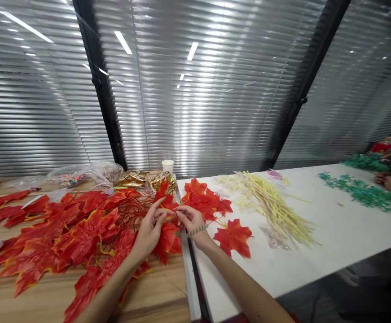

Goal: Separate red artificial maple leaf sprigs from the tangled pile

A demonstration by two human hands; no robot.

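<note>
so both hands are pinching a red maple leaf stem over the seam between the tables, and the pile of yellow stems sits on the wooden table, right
Not quite. The left hand and right hand do pinch a red leaf stem over the seam, but the head view shows the yellow stems lying on the white table, not the wooden table.

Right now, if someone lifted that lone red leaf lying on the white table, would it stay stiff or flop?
The lone leaf looks thin and flat like fabric, so it would probably droop at its points and feel very light. A slight push would likely slide it across the smooth white table. It has no round side, so rolling seems unlikely.
</note>
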